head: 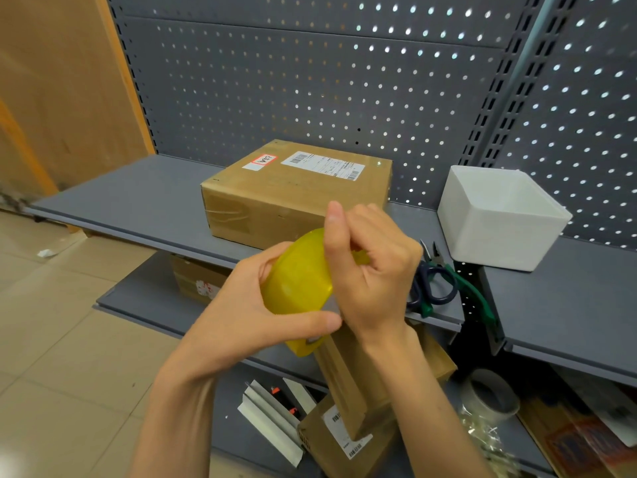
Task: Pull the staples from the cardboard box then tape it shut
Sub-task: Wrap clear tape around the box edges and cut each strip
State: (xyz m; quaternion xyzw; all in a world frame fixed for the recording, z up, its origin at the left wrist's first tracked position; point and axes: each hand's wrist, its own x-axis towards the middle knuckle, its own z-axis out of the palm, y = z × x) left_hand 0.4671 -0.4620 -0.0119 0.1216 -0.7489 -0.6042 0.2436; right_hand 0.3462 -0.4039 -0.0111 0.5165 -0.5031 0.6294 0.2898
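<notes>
The cardboard box (296,191) sits on the grey shelf (144,191), flaps down and apparently ready for taping. In front of it, well apart from the box, the left hand (248,315) is curled around a yellow roll of tape (300,284), thumb across its near edge. The right hand (372,267) has its fingers bent over the roll's rim, picking at the surface; whether it has the loose end pinched cannot be told.

The step in hand seems to be finding and lifting the tape's end. To do it well, the left hand should keep the roll steady and turn it slowly while a fingernail of the right feels for the ridge, then peels squarely so the strip does not split. Scissors (434,284) and pliers (458,288) lie near on the shelf, beside a white tub (499,222).
</notes>
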